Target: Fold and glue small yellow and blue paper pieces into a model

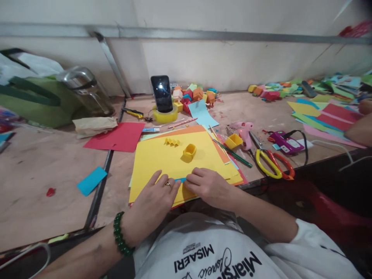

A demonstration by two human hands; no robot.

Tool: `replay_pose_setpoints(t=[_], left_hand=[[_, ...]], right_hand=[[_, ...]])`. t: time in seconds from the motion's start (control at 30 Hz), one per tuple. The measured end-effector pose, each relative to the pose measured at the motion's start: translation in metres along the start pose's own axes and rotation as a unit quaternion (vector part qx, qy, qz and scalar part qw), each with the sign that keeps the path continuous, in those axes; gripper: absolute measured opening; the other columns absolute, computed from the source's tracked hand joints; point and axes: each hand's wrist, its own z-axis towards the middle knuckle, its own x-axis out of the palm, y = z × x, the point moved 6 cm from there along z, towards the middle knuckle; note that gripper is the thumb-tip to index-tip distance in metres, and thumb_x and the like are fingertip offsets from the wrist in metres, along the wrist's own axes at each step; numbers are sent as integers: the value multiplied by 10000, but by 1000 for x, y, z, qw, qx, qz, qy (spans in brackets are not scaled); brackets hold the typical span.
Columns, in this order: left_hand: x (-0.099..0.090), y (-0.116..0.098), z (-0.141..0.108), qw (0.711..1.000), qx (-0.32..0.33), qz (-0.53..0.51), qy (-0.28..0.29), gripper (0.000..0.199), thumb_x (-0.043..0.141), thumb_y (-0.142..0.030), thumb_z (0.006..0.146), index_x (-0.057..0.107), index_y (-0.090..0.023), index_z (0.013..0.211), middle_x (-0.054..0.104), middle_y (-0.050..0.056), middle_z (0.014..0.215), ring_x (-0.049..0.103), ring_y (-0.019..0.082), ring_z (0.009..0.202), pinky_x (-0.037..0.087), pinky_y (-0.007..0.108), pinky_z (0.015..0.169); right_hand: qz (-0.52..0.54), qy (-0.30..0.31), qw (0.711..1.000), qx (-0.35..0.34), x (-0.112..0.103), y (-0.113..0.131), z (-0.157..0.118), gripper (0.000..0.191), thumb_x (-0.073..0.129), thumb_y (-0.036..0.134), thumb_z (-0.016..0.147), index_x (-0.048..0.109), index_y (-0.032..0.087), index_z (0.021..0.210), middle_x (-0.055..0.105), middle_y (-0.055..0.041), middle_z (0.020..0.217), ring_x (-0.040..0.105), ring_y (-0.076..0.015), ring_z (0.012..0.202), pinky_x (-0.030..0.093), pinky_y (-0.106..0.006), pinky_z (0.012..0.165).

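Note:
A small piece of blue paper lies on the yellow paper sheets, mostly covered by my fingers. My left hand, with a ring and a green bead bracelet, pinches its left end against the stack. My right hand has its fingers pressed together on the other end. Beyond my hands on the same sheet stand a folded yellow paper box and a zigzag yellow paper strip. Another yellow paper box sits to the right, near a green pencil.
Scissors, a pink glue gun and a purple device lie to the right. A phone stands in a tape roll. Red paper and a blue paper piece are left. Another person's arm reaches in far right.

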Motion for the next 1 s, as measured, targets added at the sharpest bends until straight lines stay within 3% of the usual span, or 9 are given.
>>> replay_pose_setpoints(t=[0.17,0.4,0.53,0.67,0.73,0.83,1.0], left_hand=[[-4,2,-8,999,-12,-14,-28,328,460,9,795,658,-86,1039,705,117,923,602,246,867,406,429,945],[-3,8,-13,997,-27,-62,-26,333,442,35,768,663,-92,982,692,134,913,598,258,858,415,448,931],[1,8,-1,998,-43,-46,4,216,455,-45,815,651,-135,828,646,108,745,583,255,759,443,452,856],[4,2,16,999,-30,25,19,261,434,-15,830,651,-94,950,665,104,745,601,233,725,457,400,799],[2,-1,21,998,-27,56,22,265,438,5,821,660,-58,950,679,121,735,616,235,716,458,391,790],[-5,-4,25,997,-25,70,14,272,436,41,793,685,-49,855,677,134,679,622,235,673,459,394,791],[-23,2,21,998,-27,55,-17,281,445,23,793,673,-117,708,660,113,633,620,233,655,463,396,778]], right_hand=[[6,19,999,32,2,-22,-32,211,418,132,958,612,127,876,580,-57,803,462,-177,742,405,-297,671],[-16,-45,995,82,-18,-41,-74,314,353,17,907,647,124,880,638,-90,796,520,-191,744,435,-309,643],[7,-73,989,130,-30,-44,-70,313,383,3,859,656,152,834,665,-82,802,561,-189,747,469,-306,638],[58,-142,974,165,-41,-43,-56,218,441,62,867,632,148,927,672,-97,895,594,-204,844,522,-331,727],[75,-151,973,160,-40,-40,-49,167,512,139,873,618,141,1002,669,-116,948,600,-223,891,540,-363,756],[86,-153,974,146,-38,-31,-40,251,612,254,852,607,135,1074,655,-146,1037,596,-250,959,552,-399,782],[119,-174,970,125,-38,-23,-36,227,568,285,901,616,150,1078,658,-133,1071,589,-220,996,548,-368,821]])
